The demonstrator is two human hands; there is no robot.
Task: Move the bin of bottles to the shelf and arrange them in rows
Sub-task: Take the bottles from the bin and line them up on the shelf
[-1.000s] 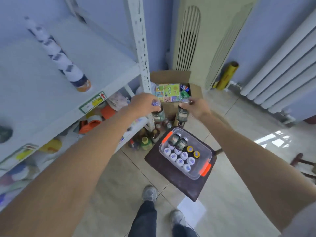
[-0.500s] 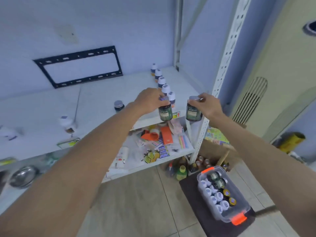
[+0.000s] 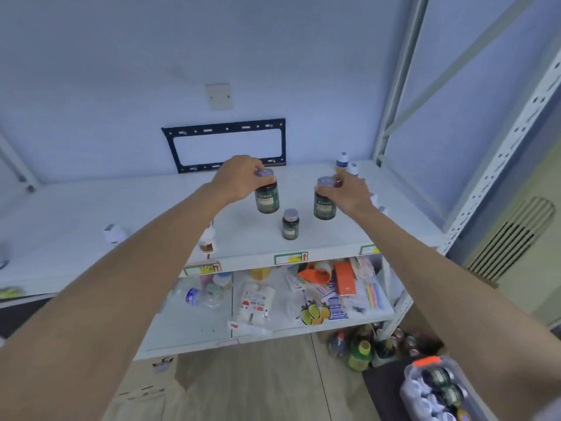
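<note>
Both arms outstretched; left hand (image 3: 235, 177), right hand (image 3: 349, 194) gripping.

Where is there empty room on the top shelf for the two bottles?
Bare shelf lies left of the left hand, and between the small dark bottle and the right hand. The right end is crowded with white-capped bottles.

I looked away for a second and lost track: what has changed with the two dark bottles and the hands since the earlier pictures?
Both hands lifted their dark bottles from just above the bin up to the top shelf. The left hand still grips its bottle by the cap, and the right hand still grips the other. Nothing was let go. The bin remains down on the dark stool, still holding bottles.
</note>
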